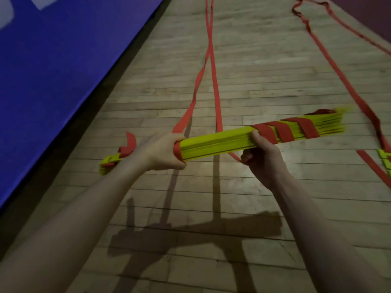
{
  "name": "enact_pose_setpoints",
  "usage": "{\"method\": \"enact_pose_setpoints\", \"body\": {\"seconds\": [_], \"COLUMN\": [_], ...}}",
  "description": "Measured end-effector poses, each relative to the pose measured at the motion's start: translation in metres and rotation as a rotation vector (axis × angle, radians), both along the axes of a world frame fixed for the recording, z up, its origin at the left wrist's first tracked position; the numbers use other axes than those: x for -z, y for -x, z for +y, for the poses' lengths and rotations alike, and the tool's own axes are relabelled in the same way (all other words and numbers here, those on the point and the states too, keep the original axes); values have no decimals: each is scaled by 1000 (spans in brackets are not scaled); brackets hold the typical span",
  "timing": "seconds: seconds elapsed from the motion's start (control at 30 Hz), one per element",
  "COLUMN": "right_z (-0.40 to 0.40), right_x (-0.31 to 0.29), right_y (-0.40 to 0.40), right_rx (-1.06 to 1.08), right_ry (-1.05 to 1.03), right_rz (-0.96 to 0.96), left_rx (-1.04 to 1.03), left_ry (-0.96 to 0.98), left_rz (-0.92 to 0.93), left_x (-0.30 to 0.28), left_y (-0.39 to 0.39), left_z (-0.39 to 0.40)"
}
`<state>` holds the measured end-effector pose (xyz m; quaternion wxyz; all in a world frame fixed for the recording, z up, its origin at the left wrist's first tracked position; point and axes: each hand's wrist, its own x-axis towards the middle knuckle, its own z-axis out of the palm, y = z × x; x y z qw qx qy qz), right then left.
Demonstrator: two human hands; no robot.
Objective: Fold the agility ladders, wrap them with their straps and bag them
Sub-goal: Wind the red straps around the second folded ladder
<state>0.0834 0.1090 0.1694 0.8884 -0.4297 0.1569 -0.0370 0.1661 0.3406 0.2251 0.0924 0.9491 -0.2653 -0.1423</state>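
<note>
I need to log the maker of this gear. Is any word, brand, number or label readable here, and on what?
None: no readable text shows.
Yellow rung bundle: plain, no print visible.
Red straps: plain.
Blue mat: pale patches at its top, blurred, no letters legible.

The floor (264, 66) was pale wooden boards laid in short strips, running away toward twelve o'clock and worn dull. A big blue mat (53, 66) lay along the ten o'clock side, its dark edge cutting diagonally across the boards, and a dark reddish surface (372, 15) closed in the two o'clock corner. The light was dim, with hard shadows (190, 235) thrown on the boards at six o'clock.
</note>
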Motion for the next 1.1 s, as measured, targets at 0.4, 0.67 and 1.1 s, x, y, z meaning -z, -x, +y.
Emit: {"method": "enact_pose_setpoints", "body": {"seconds": [0.4,0.67,1.1], "right_z": [-5,-16,-9], "right_x": [24,-1,18], "right_y": [8,-7,0], "right_rx": [116,-45,0], "right_ry": [-125,218,15], "right_rz": [6,149,65], "left_rx": [61,9,4], "left_ry": [-104,51,141], "left_rz": [181,-72,279], "left_x": [-9,23,6], "left_y": [26,41,34], "left_z": [-30,-28,-26]}}
